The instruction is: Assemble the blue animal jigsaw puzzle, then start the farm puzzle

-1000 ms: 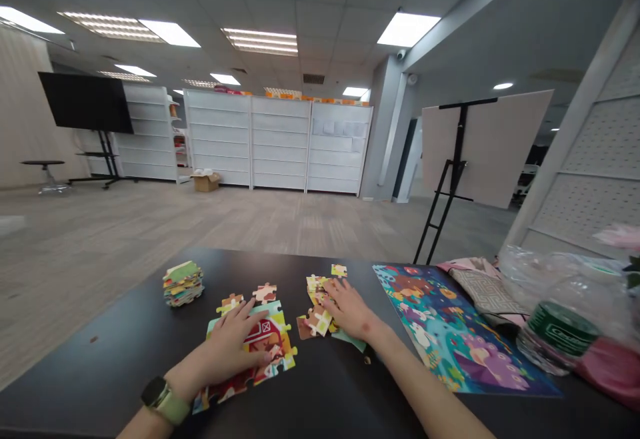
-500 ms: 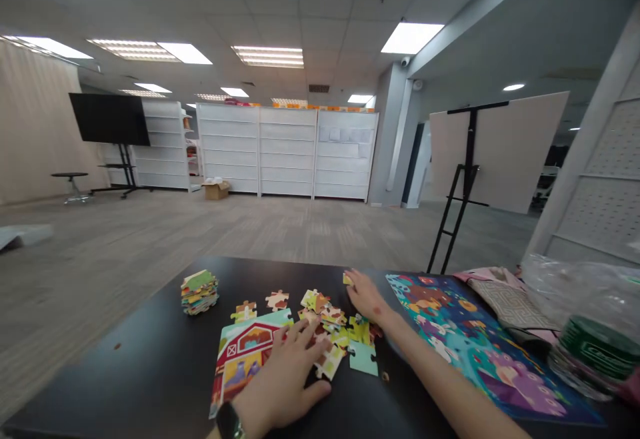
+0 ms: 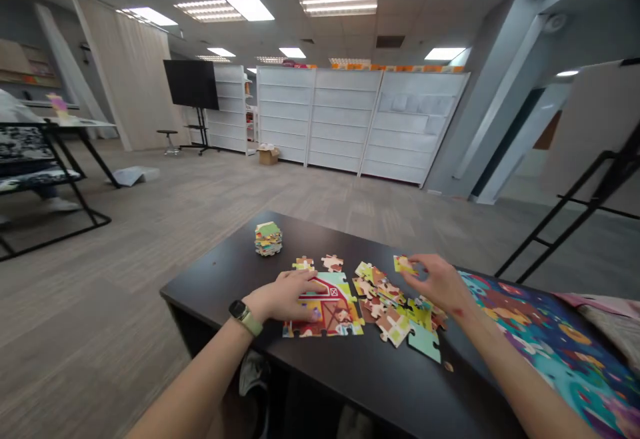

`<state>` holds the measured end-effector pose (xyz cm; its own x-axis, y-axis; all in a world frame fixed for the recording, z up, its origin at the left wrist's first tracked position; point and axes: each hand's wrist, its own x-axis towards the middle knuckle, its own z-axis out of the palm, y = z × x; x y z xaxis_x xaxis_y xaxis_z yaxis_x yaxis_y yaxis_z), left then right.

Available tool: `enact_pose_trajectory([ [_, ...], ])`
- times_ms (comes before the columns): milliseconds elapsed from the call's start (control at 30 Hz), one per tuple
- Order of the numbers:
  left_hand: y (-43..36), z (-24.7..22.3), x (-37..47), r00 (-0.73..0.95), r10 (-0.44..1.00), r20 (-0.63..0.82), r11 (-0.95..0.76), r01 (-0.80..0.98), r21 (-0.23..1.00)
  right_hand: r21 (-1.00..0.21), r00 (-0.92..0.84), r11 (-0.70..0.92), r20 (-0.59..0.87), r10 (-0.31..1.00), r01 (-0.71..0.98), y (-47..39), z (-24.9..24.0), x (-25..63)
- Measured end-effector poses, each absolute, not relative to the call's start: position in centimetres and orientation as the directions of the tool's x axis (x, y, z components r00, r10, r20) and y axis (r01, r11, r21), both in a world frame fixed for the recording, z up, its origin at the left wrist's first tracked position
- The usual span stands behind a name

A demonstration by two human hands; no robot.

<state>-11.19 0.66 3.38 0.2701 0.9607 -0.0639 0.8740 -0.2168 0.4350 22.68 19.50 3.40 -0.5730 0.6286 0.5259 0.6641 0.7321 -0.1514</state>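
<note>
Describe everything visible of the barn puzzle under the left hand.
The barn puzzle, partly joined, lies flat on the dark table, its pieces looking like printed cardboard. It shows a red building with a white-framed crossed window, pale green above and yellow below. Tabs jut from its right edge. The left hand rests over its left side, partly hiding it; loose pieces lie to its right.

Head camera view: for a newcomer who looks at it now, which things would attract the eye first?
Probably the bright barn puzzle near the front edge of the dark table, with the left hand lying over its left part. Next, the heap of loose pieces just right of it, and the colourful picture sheet at the table's right side. The stack of pieces also stands out, near the far left corner.
</note>
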Motion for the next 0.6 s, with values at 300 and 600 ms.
enact_pose_trajectory([
  [300,0.8,1.1,-9.5,0.102,0.986,0.128,-0.141,0.927,0.347,-0.230,-0.878,0.973,0.464,0.118,0.009,4.0,2.4,12.0],
  [600,1.7,0.9,-9.4,0.100,0.987,0.123,-0.139,0.921,0.363,-0.183,-0.909,0.983,0.406,0.091,0.017,3.3,2.1,11.5],
])
